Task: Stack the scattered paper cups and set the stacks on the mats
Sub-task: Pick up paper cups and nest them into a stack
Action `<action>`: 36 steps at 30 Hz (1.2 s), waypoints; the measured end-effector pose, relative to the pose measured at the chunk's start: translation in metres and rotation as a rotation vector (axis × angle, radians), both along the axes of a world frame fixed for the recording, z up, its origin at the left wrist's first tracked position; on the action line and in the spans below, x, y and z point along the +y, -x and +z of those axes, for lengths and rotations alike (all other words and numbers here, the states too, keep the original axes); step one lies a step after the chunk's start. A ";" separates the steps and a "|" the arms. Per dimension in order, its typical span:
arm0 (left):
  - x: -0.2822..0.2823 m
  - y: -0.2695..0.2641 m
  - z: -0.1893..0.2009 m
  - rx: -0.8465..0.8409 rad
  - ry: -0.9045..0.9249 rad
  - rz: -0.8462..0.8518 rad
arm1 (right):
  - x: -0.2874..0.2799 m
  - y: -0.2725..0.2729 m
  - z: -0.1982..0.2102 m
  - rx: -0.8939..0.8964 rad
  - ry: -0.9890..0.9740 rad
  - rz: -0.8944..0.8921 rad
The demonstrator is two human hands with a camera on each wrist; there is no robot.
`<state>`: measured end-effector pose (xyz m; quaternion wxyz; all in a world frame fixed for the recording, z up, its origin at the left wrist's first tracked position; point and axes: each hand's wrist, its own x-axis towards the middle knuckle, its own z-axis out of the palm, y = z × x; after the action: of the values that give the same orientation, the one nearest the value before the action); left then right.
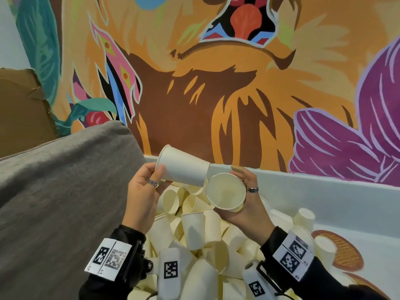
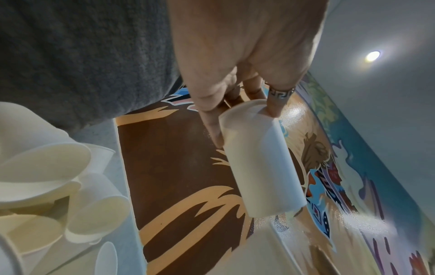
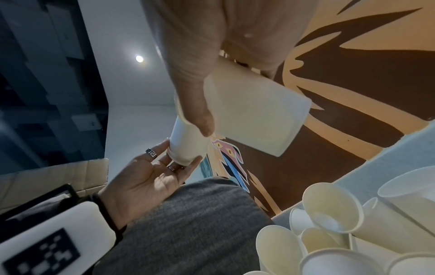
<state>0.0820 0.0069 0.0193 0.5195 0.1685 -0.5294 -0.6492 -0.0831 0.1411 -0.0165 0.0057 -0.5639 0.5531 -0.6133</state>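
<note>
Left hand [image 1: 144,197]: fingers grip tilted cup [image 1: 183,166] at rim end | Right hand [image 1: 244,205]: cradles second cup [image 1: 225,192], mouth toward camera | Tilted cup's base just above second cup's rim | Loose cups [image 1: 194,232] below both hands | Mat [image 1: 346,254] right of right wrist

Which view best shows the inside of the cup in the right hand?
The head view: the right-hand cup opens toward that camera, so its inside shows. The right wrist view shows only its outer wall; the left wrist view barely catches its rim at best.
</note>
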 end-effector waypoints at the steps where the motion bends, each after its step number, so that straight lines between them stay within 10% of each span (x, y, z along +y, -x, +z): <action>1: 0.001 0.000 0.001 -0.011 0.021 0.001 | -0.001 0.000 0.000 0.003 -0.010 -0.014; 15: 0.026 -0.003 0.006 -0.143 0.485 0.075 | -0.006 -0.012 0.019 0.281 -0.468 -0.214; 28: 0.020 -0.008 -0.010 -0.555 0.470 0.031 | -0.019 -0.034 0.024 0.100 -0.320 -0.014; 36: 0.015 -0.025 -0.013 -0.264 0.349 0.062 | -0.027 -0.055 0.024 -0.023 -0.348 0.258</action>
<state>0.1068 0.0217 0.0062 0.4869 0.1757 -0.6916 -0.5036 -0.0279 0.1143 0.0078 0.1876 -0.6132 0.5739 -0.5093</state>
